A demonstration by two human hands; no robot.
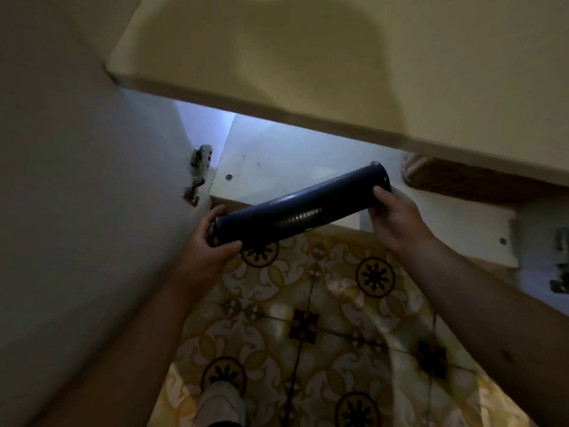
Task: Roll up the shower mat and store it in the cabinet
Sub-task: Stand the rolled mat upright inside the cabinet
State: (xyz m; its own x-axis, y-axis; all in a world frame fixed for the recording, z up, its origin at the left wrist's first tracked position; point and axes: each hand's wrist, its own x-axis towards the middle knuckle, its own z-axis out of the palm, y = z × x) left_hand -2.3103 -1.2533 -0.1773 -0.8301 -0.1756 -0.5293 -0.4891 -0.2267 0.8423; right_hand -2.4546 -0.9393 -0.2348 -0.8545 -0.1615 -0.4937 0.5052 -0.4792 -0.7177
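The shower mat is rolled into a tight dark blue-grey tube and is held level at the mouth of the cabinet, tilted with its right end farther in. My left hand grips the tube's near left end. My right hand grips its right end. The cabinet's white interior is lit and its floor shows behind the roll. Both cabinet doors stand open.
The open left door with a metal hinge fills the left side. A beige countertop overhangs the cabinet. A woven basket sits inside at the right. Patterned yellow floor tiles and my shoe lie below.
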